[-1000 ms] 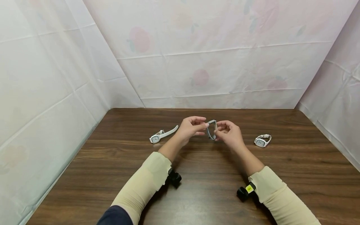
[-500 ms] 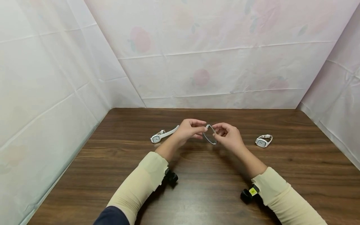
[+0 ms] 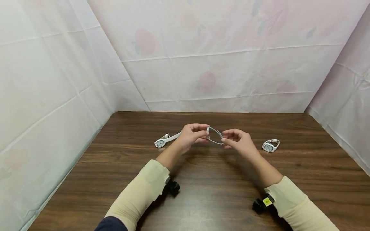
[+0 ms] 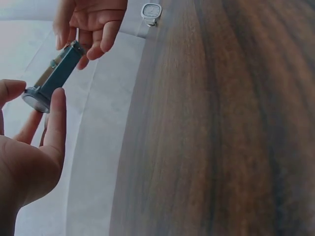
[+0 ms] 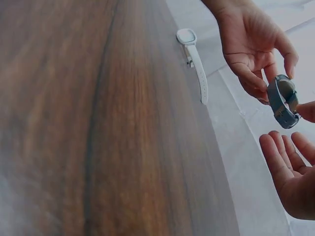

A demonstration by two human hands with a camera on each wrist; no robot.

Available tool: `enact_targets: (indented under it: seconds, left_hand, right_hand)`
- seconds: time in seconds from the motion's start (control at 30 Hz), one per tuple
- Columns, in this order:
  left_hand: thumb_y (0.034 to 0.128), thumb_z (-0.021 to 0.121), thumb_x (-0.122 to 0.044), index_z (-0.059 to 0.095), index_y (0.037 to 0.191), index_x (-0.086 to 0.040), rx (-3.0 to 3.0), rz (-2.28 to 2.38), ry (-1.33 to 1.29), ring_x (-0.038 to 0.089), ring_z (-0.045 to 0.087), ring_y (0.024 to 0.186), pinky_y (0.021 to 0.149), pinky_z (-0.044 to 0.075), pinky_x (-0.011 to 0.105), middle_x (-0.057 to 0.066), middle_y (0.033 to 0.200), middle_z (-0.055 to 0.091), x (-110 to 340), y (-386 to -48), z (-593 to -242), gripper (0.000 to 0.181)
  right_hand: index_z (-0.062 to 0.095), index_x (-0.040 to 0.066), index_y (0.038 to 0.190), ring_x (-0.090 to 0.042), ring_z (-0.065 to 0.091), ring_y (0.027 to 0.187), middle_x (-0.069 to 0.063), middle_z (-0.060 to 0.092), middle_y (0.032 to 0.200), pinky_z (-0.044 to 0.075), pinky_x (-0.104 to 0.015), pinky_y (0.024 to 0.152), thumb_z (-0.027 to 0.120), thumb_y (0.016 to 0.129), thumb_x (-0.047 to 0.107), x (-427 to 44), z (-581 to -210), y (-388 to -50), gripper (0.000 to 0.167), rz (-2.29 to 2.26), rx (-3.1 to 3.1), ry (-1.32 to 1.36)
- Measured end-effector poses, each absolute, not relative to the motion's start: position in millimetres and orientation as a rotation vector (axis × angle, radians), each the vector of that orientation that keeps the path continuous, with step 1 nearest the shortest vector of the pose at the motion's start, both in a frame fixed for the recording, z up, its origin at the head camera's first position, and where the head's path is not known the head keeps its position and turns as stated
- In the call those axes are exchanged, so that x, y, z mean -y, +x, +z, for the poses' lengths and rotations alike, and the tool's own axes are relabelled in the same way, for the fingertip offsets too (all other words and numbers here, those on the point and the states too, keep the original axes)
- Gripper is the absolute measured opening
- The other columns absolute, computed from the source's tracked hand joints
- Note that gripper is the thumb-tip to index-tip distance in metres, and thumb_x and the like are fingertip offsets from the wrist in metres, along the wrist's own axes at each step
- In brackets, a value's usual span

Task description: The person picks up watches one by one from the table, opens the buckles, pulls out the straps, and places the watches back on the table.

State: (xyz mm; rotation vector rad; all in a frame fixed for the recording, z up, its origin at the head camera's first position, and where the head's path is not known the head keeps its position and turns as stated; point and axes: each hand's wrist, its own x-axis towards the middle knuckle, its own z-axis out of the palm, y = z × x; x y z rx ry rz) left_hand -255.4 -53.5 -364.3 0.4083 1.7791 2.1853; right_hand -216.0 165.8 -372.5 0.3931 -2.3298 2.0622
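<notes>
A wristwatch (image 3: pixel 215 143) with a blue-grey strap, its strap closed into a loop, is held above the table between both hands. My left hand (image 3: pixel 188 138) pinches it at the case, which the left wrist view shows between thumb and fingers. At the buckle end, my right hand (image 3: pixel 240 141) holds the strap with thumb and fingertips; its other fingers are spread below in the right wrist view. From the left wrist view the teal strap (image 4: pixel 61 71) runs from the left hand up to the right. Fingers hide part of the case.
A white watch (image 3: pixel 160 142) with its strap undone lies on the dark wooden table (image 3: pixel 202 192), left of the hands. Another white watch (image 3: pixel 268 147), its strap looped, lies to the right. A pale printed cloth (image 3: pixel 216 57) hangs behind and at both sides.
The held watch has turned from nearly upright to lying sideways between the hands. Both hands have shifted slightly, with the right forearm moving right and toward me. The white watches stay put.
</notes>
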Motion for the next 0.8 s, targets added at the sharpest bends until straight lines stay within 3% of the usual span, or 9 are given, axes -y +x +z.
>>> enact_targets:
  seconds: [0.13,0.4,0.53,0.67,0.8]
  left_hand:
    - [0.0867,0.06,0.01,0.056,0.122,0.013,-1.726,2.236,0.433,0.021,0.068,0.082,0.084,0.057,0.042,0.01,0.096,0.063,54,-252,-363,0.036]
    - [0.0849,0.061,0.015,0.055,0.119,0.014,-1.72,2.167,0.494,0.02,0.066,0.087,0.088,0.054,0.047,0.02,0.108,0.059,56,-249,-363,0.034]
    - [0.0838,0.065,0.012,0.053,0.121,0.014,-1.825,2.016,0.584,0.018,0.066,0.091,0.087,0.055,0.044,0.017,0.107,0.062,59,-249,-366,0.039]
    - [0.0815,0.072,0.007,0.057,0.12,0.009,-1.998,1.846,0.675,0.019,0.066,0.093,0.082,0.057,0.036,0.014,0.105,0.065,60,-247,-367,0.042]
    - [0.0794,0.079,-0.001,0.063,0.117,0.003,-2.181,1.726,0.777,0.02,0.062,0.098,0.085,0.055,0.034,0.011,0.106,0.066,59,-243,-366,0.041]
  right_hand:
    - [0.056,-0.015,0.114,-0.02,0.068,0.081,-0.008,0.06,0.092,0.058,-0.041,0.078,0.067,0.091,0.001,-167,-373,-213,0.031,2.275,2.184,0.377]
    - [0.063,-0.012,0.108,-0.015,0.067,0.077,-0.002,0.064,0.088,0.058,-0.04,0.08,0.068,0.089,-0.002,-168,-367,-214,0.022,2.245,2.097,0.366]
    - [0.062,-0.016,0.109,-0.013,0.065,0.077,-0.012,0.066,0.093,0.059,-0.035,0.076,0.069,0.088,-0.003,-170,-363,-213,0.025,2.067,2.184,0.418]
    - [0.067,-0.01,0.107,-0.014,0.065,0.076,-0.021,0.066,0.096,0.058,-0.027,0.069,0.071,0.088,0.001,-173,-360,-212,0.022,1.831,2.289,0.51]
    - [0.07,-0.004,0.106,-0.015,0.066,0.081,-0.018,0.067,0.099,0.057,-0.022,0.069,0.072,0.088,0.003,-173,-358,-209,0.019,1.654,2.331,0.615]
